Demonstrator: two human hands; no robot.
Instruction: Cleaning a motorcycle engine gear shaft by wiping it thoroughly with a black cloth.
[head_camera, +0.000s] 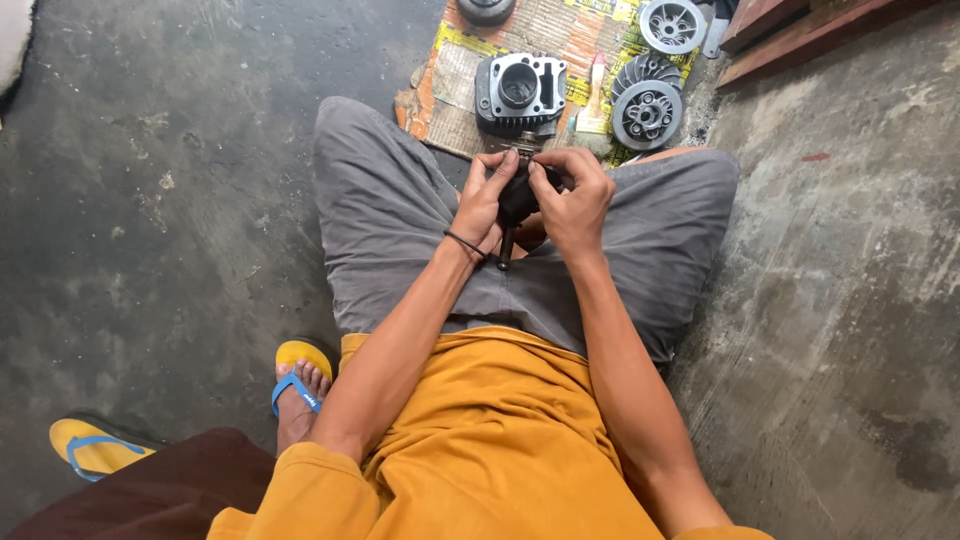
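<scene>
Left hand (483, 203) and right hand (573, 203) both closed round dark shafted part (515, 200) over lap; cylinder block (520, 93) and finned discs (646, 105) lie apart on cardboard (455, 75); reassembly seemingly pending

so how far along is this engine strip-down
Done: a cylinder block and finned round parts already lie on the cardboard. In hand: both hands, left and right, grip a dark shafted part. What is left cannot be judged.

Engine cylinder (520, 92) on mat (455, 75), beyond knees
</scene>
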